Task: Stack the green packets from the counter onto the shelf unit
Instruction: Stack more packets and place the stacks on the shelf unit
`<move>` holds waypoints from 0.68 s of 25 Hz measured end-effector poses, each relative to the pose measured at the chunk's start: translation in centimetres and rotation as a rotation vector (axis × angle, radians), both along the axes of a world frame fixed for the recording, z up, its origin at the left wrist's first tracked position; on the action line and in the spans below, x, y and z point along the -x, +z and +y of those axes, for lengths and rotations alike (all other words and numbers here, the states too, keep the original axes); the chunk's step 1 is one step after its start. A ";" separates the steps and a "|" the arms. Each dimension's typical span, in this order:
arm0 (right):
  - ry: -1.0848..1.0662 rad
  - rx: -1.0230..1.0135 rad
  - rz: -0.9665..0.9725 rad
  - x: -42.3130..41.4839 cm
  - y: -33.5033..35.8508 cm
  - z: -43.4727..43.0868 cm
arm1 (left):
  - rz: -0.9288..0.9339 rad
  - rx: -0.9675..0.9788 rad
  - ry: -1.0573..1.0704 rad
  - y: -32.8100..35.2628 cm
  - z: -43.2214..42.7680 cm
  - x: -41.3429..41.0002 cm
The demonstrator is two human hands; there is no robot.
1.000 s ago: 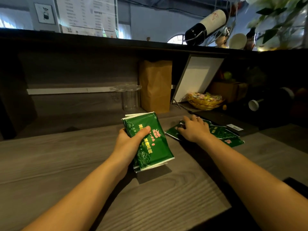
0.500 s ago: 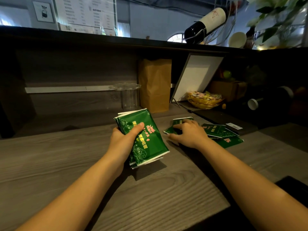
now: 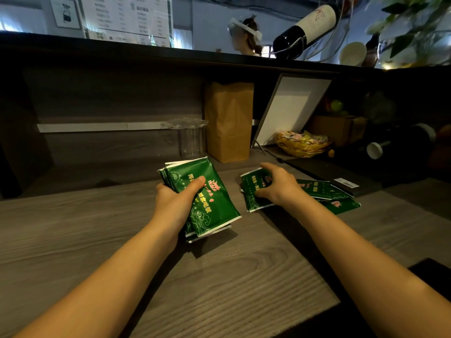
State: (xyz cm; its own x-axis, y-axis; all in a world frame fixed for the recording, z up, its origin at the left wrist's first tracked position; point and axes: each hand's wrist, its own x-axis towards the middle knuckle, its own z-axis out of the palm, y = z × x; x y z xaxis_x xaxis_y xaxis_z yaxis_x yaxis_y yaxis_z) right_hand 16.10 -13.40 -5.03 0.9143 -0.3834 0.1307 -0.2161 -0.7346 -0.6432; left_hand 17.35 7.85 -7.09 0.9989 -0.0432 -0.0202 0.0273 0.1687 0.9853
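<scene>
Green packets: stack [image 3: 214, 203], frame centre, clamped in left hand [image 3: 174, 206], thumb on top. Next packet [image 3: 252, 192], right of centre on desk [image 3: 73, 228], under right hand [image 3: 279, 185], fingers [image 3: 267, 167] curled round it. Recommended: lift clear of loose packets [image 3: 324, 191], square edges onto stack.

cam: head, one wide-angle view | from: worn on the person's head, over the near edge of the bench [image 3: 219, 301] | faces: forward and down, toward the dark upper shelf [image 3: 146, 52] at the back | range: close, left hand [image 3: 177, 203] and right hand [image 3: 278, 185] mid-frame, edges bowed
</scene>
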 end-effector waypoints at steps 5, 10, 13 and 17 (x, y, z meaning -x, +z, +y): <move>0.184 -0.631 -0.298 1.4 0.7 0.9 | -0.014 0.004 0.054 0.4 0.7 -0.4; 0.530 -0.780 -0.305 3.7 1.4 3.7 | -0.041 -0.054 0.084 0.3 0.7 -0.7; 0.610 -0.641 -0.289 3.6 0.8 5.8 | -0.061 -0.034 0.098 0.8 0.5 -0.3; 0.658 -0.528 -0.309 3.3 0.2 7.5 | -0.086 -0.031 0.070 0.7 0.3 -0.3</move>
State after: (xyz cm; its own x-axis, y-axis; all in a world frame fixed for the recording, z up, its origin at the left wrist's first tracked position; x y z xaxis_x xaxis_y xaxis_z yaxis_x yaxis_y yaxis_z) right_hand 12.80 -5.88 -4.83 0.9235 0.1256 0.3624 0.3827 -0.2412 -0.8918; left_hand 17.63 8.19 -6.42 0.9975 0.0263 0.0652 -0.0682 0.1362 0.9883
